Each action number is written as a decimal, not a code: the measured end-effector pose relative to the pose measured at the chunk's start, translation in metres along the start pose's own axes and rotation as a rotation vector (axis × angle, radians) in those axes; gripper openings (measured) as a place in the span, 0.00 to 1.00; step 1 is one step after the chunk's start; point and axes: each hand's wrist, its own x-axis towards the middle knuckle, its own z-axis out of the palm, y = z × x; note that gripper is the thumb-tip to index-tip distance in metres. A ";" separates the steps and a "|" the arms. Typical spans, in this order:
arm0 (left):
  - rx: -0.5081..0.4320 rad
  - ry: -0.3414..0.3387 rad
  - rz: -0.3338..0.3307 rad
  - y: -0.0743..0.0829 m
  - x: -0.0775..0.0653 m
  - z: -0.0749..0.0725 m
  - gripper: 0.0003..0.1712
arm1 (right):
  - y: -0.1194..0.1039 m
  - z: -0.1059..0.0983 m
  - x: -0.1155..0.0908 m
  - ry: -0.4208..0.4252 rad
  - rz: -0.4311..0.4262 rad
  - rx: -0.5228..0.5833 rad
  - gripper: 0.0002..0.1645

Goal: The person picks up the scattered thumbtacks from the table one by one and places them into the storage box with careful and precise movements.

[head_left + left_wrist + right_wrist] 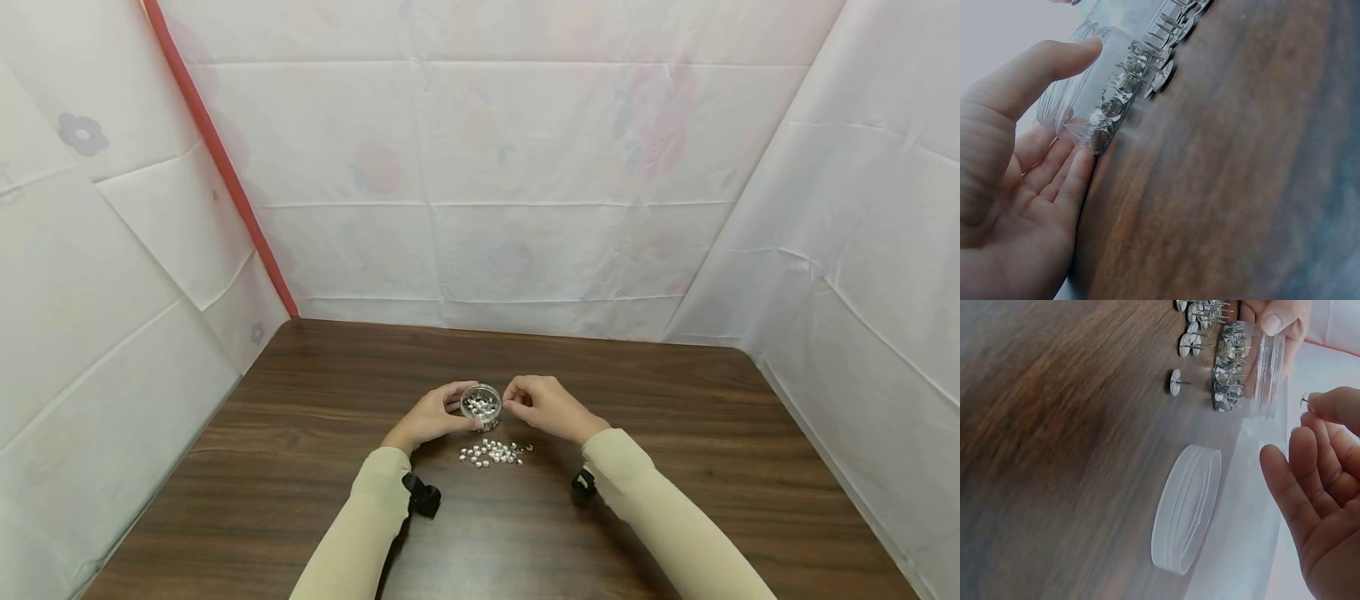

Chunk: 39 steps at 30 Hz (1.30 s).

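My left hand (433, 414) curls round a clear round jar (1267, 381) that stands upright on the table, its top uncovered. Silver thumbtacks (1229, 369) fill the lower part of the jar. Just right of the jar is my right hand (553, 407), raised above the tabletop. Thumb and index finger pinch a single thumbtack (1304, 400), as the right wrist view shows. On the near side of the jar lies a loose group of thumbtacks (497, 452), many with points up in the right wrist view.
A translucent round lid (1167, 528) lies on the brown wooden table (300, 467) near the jar, seen in the right wrist view. White patterned sheets (487, 167) enclose the table's back and sides. A red strip (217, 154) runs down the left back corner.
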 end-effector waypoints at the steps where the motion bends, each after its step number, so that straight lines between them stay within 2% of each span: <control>1: 0.001 -0.001 -0.001 0.000 0.000 0.000 0.44 | 0.000 0.001 0.002 -0.004 0.001 -0.007 0.04; 9: 0.004 -0.037 0.002 0.002 -0.001 -0.002 0.44 | 0.003 0.010 0.014 -0.033 0.001 -0.004 0.04; 18: -0.008 -0.011 -0.010 0.002 -0.002 -0.001 0.42 | 0.006 0.013 0.022 -0.075 0.044 -0.001 0.04; 31: -0.001 -0.017 -0.003 0.000 0.000 -0.001 0.42 | 0.007 0.017 0.024 -0.095 0.074 0.026 0.04; 39: -0.005 -0.004 -0.009 0.002 -0.001 -0.001 0.41 | 0.005 0.012 0.021 -0.083 0.077 0.007 0.05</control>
